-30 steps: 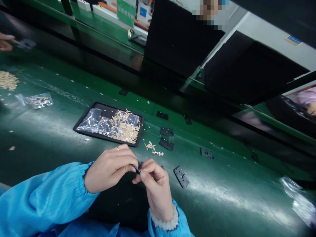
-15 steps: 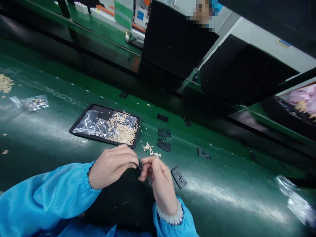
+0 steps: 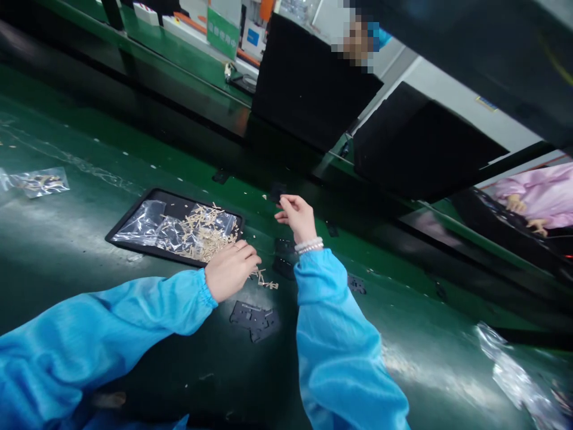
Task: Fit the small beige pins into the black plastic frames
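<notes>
A dark flat piece lies at the fingertips of the right hand, beyond the far right corner of the black tray; thumb and forefinger are nearly together there (whether they clamp it or only touch it, I cannot tell). The left hand bends over the tray's near right corner, fingertips close to loose pale strips; I cannot tell whether it grips any. More such strips and clear bags fill much of the tray. Nearer the wearer than the tray, and to its right, sit two slotted plates. A small bag lies left of the tray; crumpled plastic is well to its right.
</notes>
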`<action>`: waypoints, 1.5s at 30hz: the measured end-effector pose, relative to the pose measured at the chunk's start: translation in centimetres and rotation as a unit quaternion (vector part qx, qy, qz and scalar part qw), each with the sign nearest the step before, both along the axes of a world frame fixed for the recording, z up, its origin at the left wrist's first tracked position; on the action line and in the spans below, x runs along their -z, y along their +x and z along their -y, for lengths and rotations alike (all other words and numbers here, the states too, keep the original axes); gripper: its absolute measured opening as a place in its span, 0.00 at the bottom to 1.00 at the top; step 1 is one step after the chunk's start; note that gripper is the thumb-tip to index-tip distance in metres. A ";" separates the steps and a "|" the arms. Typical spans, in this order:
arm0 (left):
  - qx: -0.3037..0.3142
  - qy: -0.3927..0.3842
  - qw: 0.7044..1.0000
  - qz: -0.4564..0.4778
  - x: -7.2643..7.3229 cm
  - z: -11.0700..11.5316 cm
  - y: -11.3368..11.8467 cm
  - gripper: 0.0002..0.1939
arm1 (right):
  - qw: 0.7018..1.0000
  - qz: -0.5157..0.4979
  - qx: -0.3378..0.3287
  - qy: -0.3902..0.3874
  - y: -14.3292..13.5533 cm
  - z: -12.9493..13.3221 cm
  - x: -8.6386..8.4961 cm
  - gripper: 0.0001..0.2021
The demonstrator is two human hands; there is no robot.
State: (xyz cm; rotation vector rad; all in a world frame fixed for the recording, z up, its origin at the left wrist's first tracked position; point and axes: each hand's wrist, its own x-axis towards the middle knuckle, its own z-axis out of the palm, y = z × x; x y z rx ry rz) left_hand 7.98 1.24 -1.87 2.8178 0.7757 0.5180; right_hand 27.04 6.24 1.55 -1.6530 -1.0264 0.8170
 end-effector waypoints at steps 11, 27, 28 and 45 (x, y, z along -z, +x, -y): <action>0.038 0.008 0.997 -0.068 2.0 2.0 4.5 0.10 | 0.991 0.111 -0.028 -0.068 2.9 11.2 -1.6 0.08; 0.039 -0.196 0.966 0.163 0.7 2.6 -0.5 0.08 | 0.997 -0.043 -0.048 -0.050 -5.2 17.2 3.2 0.12; 0.033 -0.217 0.960 0.174 0.5 2.6 -1.0 0.07 | 0.995 -0.068 -0.057 -0.051 -5.6 16.9 3.1 0.12; -0.048 -0.338 0.897 0.281 -0.1 1.7 -3.7 0.08 | 0.984 -0.174 -0.016 -0.025 -7.5 14.8 2.5 0.08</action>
